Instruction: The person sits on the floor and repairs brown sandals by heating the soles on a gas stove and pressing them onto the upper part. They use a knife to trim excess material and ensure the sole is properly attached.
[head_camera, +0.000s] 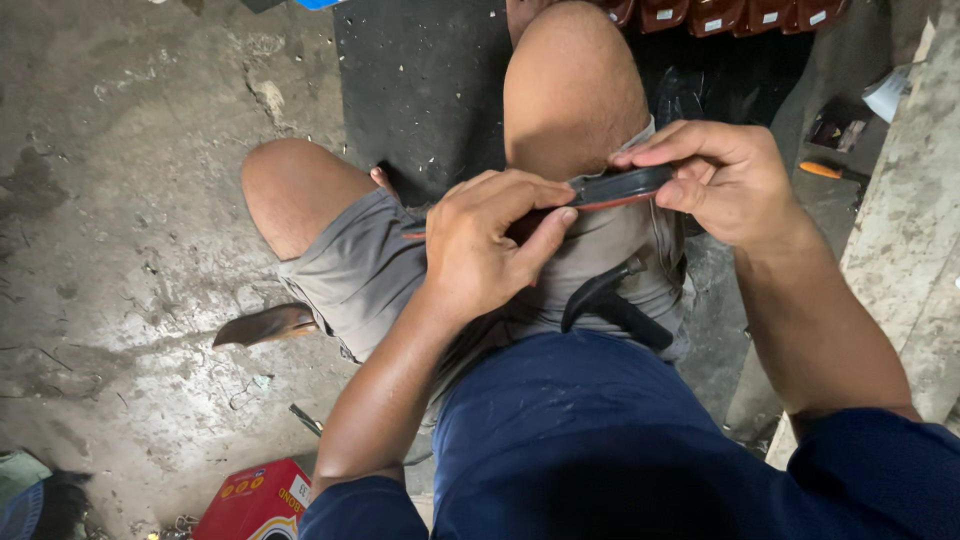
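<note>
Item: dark sandal sole with red edge, centre of frame, above the lap. Left hand clamps its near end with thumb and fingers; right hand pinches its far end. Black strap rests on grey shorts, lower centre; red box, lower left.

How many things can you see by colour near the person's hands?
Black with a red edge: 1, the shoe sole held by the left hand and right hand.
Black: 1, the strap on the lap.
Red: 1, the red box on the floor.
Orange: 1, the orange-handled tool.
Brown: 1, the brown blade-shaped piece.
Total: 5
</note>
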